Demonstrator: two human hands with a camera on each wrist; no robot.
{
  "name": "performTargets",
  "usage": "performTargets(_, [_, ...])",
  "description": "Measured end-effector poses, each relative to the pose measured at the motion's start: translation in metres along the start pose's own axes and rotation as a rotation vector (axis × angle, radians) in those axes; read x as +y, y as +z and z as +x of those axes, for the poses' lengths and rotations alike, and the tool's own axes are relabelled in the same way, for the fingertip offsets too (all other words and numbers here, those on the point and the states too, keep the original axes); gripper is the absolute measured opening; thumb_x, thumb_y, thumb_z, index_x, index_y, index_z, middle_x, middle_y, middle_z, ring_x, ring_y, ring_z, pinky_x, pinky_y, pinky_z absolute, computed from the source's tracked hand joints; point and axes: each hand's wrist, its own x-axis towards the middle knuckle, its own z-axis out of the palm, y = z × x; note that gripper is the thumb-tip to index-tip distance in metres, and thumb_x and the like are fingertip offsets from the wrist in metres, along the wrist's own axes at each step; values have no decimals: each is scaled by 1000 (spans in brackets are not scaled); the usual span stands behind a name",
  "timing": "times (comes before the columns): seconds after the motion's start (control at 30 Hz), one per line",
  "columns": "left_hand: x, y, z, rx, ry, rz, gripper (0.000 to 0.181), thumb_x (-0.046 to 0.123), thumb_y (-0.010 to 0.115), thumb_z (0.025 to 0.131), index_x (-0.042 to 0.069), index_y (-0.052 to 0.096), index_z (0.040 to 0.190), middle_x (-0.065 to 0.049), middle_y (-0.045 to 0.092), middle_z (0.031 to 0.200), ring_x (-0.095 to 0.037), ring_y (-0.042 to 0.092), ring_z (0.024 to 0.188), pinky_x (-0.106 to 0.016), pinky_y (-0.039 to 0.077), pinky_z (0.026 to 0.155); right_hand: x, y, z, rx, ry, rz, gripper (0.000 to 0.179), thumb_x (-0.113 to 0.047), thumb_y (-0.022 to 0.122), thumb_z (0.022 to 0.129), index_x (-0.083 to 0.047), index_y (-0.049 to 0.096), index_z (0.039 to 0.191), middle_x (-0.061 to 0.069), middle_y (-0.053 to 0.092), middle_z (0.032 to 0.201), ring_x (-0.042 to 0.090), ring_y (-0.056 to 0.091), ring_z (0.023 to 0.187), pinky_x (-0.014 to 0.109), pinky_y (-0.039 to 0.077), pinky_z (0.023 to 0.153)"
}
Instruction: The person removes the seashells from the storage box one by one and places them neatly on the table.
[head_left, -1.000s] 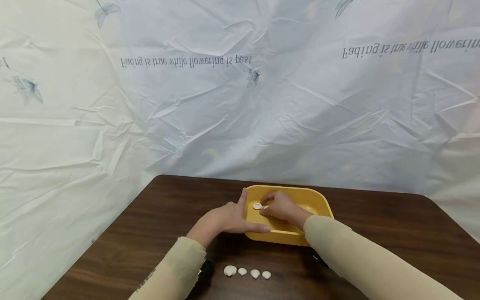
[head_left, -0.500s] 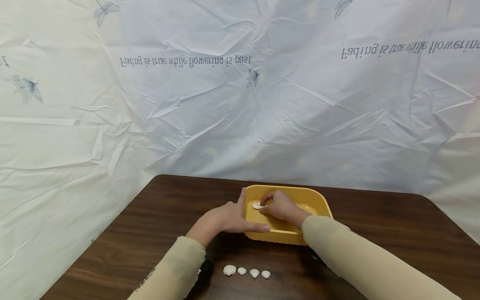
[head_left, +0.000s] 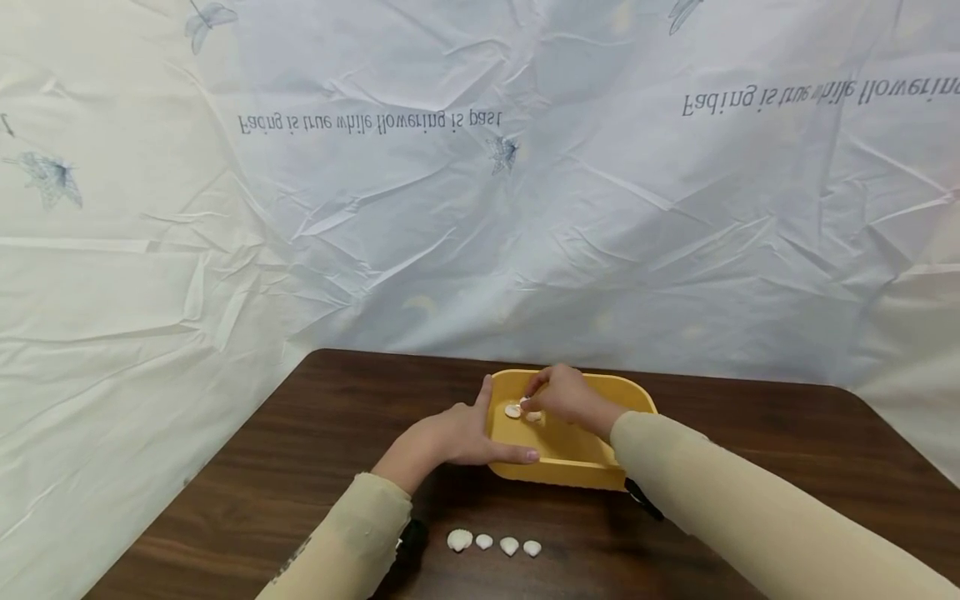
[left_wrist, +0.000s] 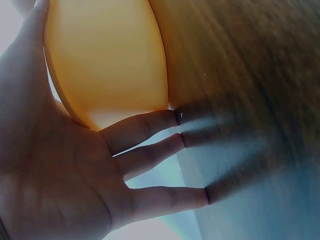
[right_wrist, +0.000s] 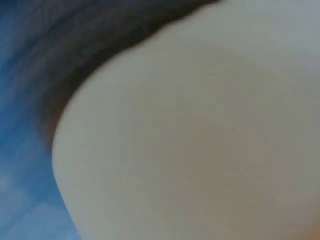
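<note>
A yellow plastic basin (head_left: 570,473) stands on the table. My left hand (head_left: 465,435) rests against its left end, thumb along the near rim and one finger up at the far corner. In the left wrist view the fingers (left_wrist: 150,155) lie straight, tips on the tabletop. Over the basin my right hand (head_left: 566,396) pinches a small white seashell (head_left: 525,402), partly covered by the fingers. Below it, a round white seashell (head_left: 512,411) and a pinkish one (head_left: 533,417) lie on the basin floor. The right wrist view shows mostly a blurred pale sleeve (right_wrist: 190,135).
Several white seashells (head_left: 460,540) lie in a row on the brown wooden table (head_left: 300,467), in front of the basin. A wrinkled white printed sheet (head_left: 420,208) hangs behind and to the left of the table.
My right hand has risen a little from the basin floor with a small seashell between its fingertips, uncovering the pinkish shell. The left hand stays in place.
</note>
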Motion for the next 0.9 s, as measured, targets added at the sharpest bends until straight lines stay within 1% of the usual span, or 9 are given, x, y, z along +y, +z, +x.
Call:
performTargets(0.13, [0,0,0,5,-4,5,146,97,64,72,24,-14,172,-28,55,155,-37,63,136,-49,55,102,-5,-9,0,-38,29,8,12,-20,81,95,-10,79,100,2,64,82,12,36,55,28,36,51])
performTargets(0.23, [-1,1,0,7,-11,3,146,97,64,72,24,-14,172,-28,55,155,-36,62,136,-49,55,102,-7,-12,-2,-87,49,14,11,-21,80,96,-11,79,97,1,70,80,10,30,51,26,34,49])
performTargets(0.3, [-1,1,0,7,-15,2,146,97,64,72,24,-14,172,-28,56,154,-35,63,136,-49,55,102,-7,-14,-5,-107,54,28,10,-20,80,95,-10,80,97,2,77,88,9,30,51,25,34,49])
performTargets(0.37, [-1,2,-1,8,-16,1,146,97,65,72,24,-14,172,-28,56,153,-35,63,135,-48,55,101,-8,-14,-8,-113,60,47,10,-17,79,94,-8,80,99,6,79,94,9,31,52,25,35,49])
performTargets(0.53, [-1,3,-2,11,-21,-2,146,97,65,72,24,-12,172,-27,56,155,-35,62,137,-49,55,102,-10,-16,-14,-79,67,113,20,-10,73,94,-2,79,110,9,78,98,10,32,54,25,36,52])
performTargets(0.7, [0,3,-3,10,-10,-8,146,96,66,72,24,-12,172,-28,55,155,-36,61,138,-49,54,102,-6,-18,-20,-49,77,177,28,-12,63,102,-1,75,125,14,79,114,14,52,72,29,44,62])
performTargets(0.77, [0,3,-3,8,-3,-12,145,96,65,72,24,-13,172,-28,55,155,-36,61,137,-49,54,101,-4,-19,-21,-46,82,201,30,-13,59,105,-2,74,129,16,76,120,14,52,72,32,47,66])
performTargets(0.83, [1,2,-3,4,1,-15,145,96,65,73,24,-13,172,-28,55,154,-36,62,136,-48,54,100,-3,-19,-21,-43,86,230,30,-13,57,107,-2,74,129,18,75,124,13,45,64,34,47,68])
performTargets(0.9, [1,2,-4,1,2,-18,145,96,65,73,24,-13,172,-28,56,154,-35,62,136,-48,55,100,-1,-20,-21,-42,84,244,29,-12,58,107,-2,74,129,20,74,126,13,40,62,36,48,70])
